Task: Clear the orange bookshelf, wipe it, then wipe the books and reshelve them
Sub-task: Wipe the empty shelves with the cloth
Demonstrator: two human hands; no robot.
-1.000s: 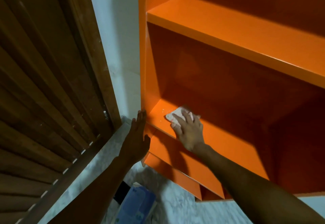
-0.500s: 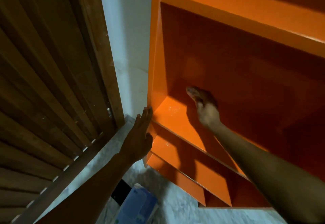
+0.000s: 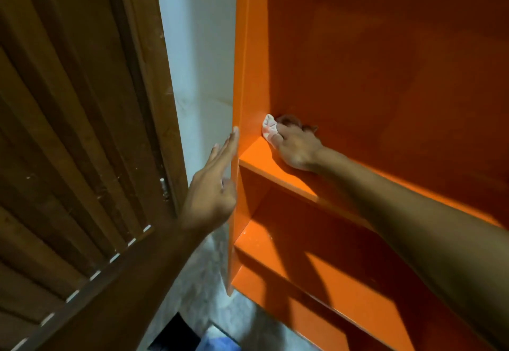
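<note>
The orange bookshelf [image 3: 371,80] fills the right of the view, and no books show on its visible shelves. My right hand [image 3: 296,144] is deep in the back left corner of one shelf, gripping a small crumpled white cloth [image 3: 269,129] against the inner side wall. My left hand [image 3: 213,185] lies flat with straight fingers against the outer front edge of the shelf's left side panel. Two lower shelves show below my right forearm.
A brown slatted wooden door [image 3: 77,144] stands at the left, close to the shelf. A strip of pale wall [image 3: 198,61] separates them. A grey marbled floor [image 3: 206,281] lies below, with a blue object [image 3: 220,343] and a dark one at the bottom edge.
My right hand has gone from the shelf's front to its back left corner, with the cloth now against the side wall. The view has come closer. My left hand stays on the side panel.
</note>
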